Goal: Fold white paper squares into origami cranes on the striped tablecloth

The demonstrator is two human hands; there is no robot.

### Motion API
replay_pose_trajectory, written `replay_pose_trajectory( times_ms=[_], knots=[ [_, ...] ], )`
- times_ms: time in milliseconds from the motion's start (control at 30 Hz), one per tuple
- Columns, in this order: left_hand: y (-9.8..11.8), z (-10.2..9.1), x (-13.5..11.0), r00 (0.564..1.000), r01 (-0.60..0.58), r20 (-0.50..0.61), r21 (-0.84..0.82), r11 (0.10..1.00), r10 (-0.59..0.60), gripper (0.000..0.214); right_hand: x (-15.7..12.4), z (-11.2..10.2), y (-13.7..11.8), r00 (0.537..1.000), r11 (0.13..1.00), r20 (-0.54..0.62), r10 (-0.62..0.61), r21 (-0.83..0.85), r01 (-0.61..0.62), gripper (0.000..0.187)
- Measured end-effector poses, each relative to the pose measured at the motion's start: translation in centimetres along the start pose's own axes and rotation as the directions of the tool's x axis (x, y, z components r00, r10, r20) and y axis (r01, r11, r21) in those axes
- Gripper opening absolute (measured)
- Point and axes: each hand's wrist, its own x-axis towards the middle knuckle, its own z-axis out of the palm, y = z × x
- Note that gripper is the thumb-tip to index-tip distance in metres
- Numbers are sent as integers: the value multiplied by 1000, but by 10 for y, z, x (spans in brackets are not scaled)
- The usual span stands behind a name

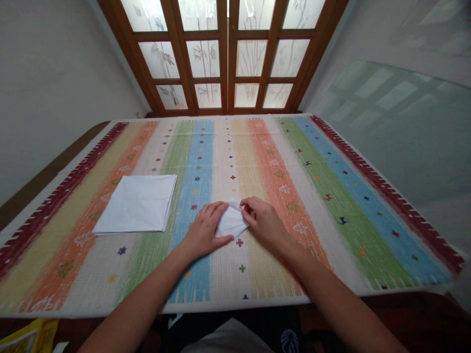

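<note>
A small folded white paper (231, 221) lies on the striped tablecloth in front of me, its top narrowing to a point. My left hand (207, 226) rests on its left side, fingers stretched over the upper left edge and thumb spread along the lower edge. At the upper right edge of the paper, my right hand (263, 218) is closed, thumb and index finger pinched together on it. The other fingers of that hand curl inward, and the fingertips partly hide that edge. Further left lies a stack of white paper sheets (138, 203), apart from both hands.
The striped tablecloth (224, 162) covers the table up to its near edge. Behind the table stand wooden doors with frosted panes (228, 59). A glass panel (390, 127) leans at the right wall. A yellow packet (31, 336) shows at the lower left.
</note>
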Motion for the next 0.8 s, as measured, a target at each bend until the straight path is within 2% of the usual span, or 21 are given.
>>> replay_pose_trajectory(
  times_ms=[167, 433, 600, 700, 800],
  knots=[
    [-1, 1, -1, 1000, 15, -3, 6, 1000, -15, 86, 1, 2, 4, 996, 984, -31, 80, 164, -74, 22],
    [-3, 3, -1, 1000, 11, -1, 16, 1000, -11, 90, 2, 0, 7, 979, 905, 130, 156, 377, -195, 32],
    [2, 1, -2, 1000, -16, 15, -12, 1000, 16, 101, 3, 5, 7, 964, 827, 187, 187, 500, -258, 26],
    [3, 2, -3, 1000, -24, 13, -24, 999, 24, 111, 5, 9, 6, 961, 748, 210, 179, 606, -272, 23],
    [2, 4, -4, 1000, -29, 6, -27, 999, 29, 118, 6, 11, 4, 955, 673, 241, 170, 680, -292, 27]
  ],
)
